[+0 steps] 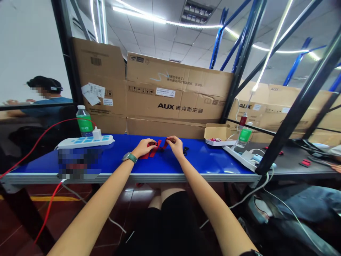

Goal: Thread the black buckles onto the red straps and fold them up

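A cardboard sheet [149, 117] stands behind the work area, printed with "AUX 奥克斯空调" in bold black; two smaller lines of Chinese run above, and its white label [165, 92] is too small to read. More cardboard [277, 103], at the right, also reads "AUX". In front lies the blue tabletop [207, 160], bearing a white power strip [85, 142] and, behind that, a bottle [84, 122] whose green label has no legible wording. A small open box [217, 135] sits near the back right. The right hand [176, 145] pinches a short red strip [165, 143] between closed fingertips. The left hand [145, 147] has its fingertips drawn together beside red strips [152, 153] on the tabletop; whether it grips one, I cannot tell. Small black pieces [185, 151] lie just right of the right hand.
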Demonstrator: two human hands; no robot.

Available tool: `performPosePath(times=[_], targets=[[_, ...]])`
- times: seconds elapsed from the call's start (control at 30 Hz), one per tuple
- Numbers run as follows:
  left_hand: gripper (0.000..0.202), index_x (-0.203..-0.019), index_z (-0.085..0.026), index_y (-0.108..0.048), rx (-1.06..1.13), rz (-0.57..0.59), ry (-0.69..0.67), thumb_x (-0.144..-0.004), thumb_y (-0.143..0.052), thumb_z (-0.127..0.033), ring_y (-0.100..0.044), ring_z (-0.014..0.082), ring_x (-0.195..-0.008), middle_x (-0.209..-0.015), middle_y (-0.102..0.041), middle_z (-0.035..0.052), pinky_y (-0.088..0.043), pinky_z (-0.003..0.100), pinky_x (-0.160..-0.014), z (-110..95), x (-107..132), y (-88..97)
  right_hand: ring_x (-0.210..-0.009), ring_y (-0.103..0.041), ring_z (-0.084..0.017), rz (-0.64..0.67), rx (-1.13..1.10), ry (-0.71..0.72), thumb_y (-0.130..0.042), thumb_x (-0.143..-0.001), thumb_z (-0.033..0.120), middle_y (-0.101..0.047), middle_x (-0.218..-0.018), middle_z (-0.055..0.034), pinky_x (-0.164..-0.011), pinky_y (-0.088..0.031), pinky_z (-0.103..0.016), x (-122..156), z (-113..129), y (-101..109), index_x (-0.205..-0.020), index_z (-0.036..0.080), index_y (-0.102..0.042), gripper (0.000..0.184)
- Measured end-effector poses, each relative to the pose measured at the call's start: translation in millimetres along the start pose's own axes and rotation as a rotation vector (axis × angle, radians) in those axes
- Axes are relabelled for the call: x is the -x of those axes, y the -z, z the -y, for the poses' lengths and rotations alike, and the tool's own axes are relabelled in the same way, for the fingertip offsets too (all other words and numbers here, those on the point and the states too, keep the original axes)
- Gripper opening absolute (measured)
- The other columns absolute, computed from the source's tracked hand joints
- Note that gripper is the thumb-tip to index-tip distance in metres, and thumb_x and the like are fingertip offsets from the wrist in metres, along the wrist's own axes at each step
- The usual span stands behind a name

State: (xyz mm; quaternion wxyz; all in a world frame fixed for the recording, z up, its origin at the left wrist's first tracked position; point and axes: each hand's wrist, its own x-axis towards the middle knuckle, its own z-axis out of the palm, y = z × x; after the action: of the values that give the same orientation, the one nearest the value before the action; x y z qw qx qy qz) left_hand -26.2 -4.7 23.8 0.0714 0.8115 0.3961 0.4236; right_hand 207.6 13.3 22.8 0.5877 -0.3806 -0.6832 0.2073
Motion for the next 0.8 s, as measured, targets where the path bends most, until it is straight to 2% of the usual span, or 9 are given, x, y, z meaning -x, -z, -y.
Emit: performPosePath(times=[0.1, 0.23, 0.4, 0.6, 0.7, 0.8], targets=[[0.032, -0.106, -0.019, -0.076, 0.066, -0.014, 0.043, -0.088, -0.062, -0.042, -0.071, 0.0246, -0.098, -0.109, -0.077, 0.0086, -0.054, 0.036, -0.093, -7.6, -0.7, -3.7, -0.096, -0.071, -0.019, 0.14, 0.048, 0.154, -0.058, -0.092, 0.03, -0.076, -0.101, -0.0034, -0.092, -0.054, -0.03, 4.3, 8.3, -5.1, -0.101, 0.024, -0.072, 0.018], [0.037, -0.106, -0.017, -0.076, 0.16, -0.043, 0.067, -0.089, -0.062, -0.046, -0.071, 0.0256, -0.101, -0.109, -0.077, 0.0094, -0.054, 0.038, -0.095, -7.5, -1.5, -6.0, -0.103, -0.069, -0.019, 0.245, 0.163, 0.276, -0.05, -0.096, 0.021, -0.075, -0.108, -0.0063, -0.098, -0.051, -0.031, 8.3, 12.3, -9.5, -0.107, 0.024, -0.073, 0.026], [0.042, -0.105, -0.015, -0.077, 0.25, -0.074, 0.086, -0.086, -0.065, -0.051, -0.071, 0.027, -0.102, -0.107, -0.078, 0.0104, -0.053, 0.039, -0.098, -2.0, -4.2, -7.6, -0.102, -0.07, -0.02, 0.242, 0.204, 0.312, -0.054, -0.096, 0.023, -0.075, -0.109, -0.0055, -0.097, -0.051, -0.03, 11.4, 10.8, -10.1, -0.112, 0.026, -0.07, 0.022], [0.047, -0.105, -0.015, -0.08, 0.287, -0.069, 0.116, -0.086, -0.065, -0.054, -0.073, 0.0308, -0.102, -0.108, -0.078, 0.011, -0.054, 0.042, -0.095, 3.4, -3.6, -10.7, -0.095, -0.068, -0.021, 0.218, 0.356, 0.318, -0.057, -0.096, 0.027, -0.074, -0.099, -0.0076, -0.092, -0.05, -0.028, 14.0, 10.9, -11.8, -0.093, 0.023, -0.069, 0.013], [0.043, -0.103, -0.016, -0.08, 0.235, -0.055, 0.094, -0.088, -0.062, -0.052, -0.073, 0.031, -0.101, -0.109, -0.078, 0.0094, -0.055, 0.041, -0.092, -0.4, -2.2, -10.3, -0.089, -0.067, -0.02, 0.194, 0.437, 0.337, -0.053, -0.098, 0.03, -0.072, -0.091, -0.0075, -0.088, -0.049, -0.026, 15.4, 12.9, -13.7, -0.084, 0.023, -0.066, 0.02], [0.036, -0.105, -0.018, -0.079, 0.081, -0.046, 0.024, -0.093, -0.055, -0.042, -0.073, 0.0284, -0.099, -0.11, -0.078, 0.0078, -0.053, 0.037, -0.09, -9.8, -1.6, -8.9, -0.083, -0.065, -0.019, 0.178, 0.467, 0.357, -0.05, -0.1, 0.03, -0.069, -0.086, -0.0079, -0.086, -0.048, -0.026, 16.8, 15.8, -15.5, -0.079, 0.022, -0.063, 0.025]])
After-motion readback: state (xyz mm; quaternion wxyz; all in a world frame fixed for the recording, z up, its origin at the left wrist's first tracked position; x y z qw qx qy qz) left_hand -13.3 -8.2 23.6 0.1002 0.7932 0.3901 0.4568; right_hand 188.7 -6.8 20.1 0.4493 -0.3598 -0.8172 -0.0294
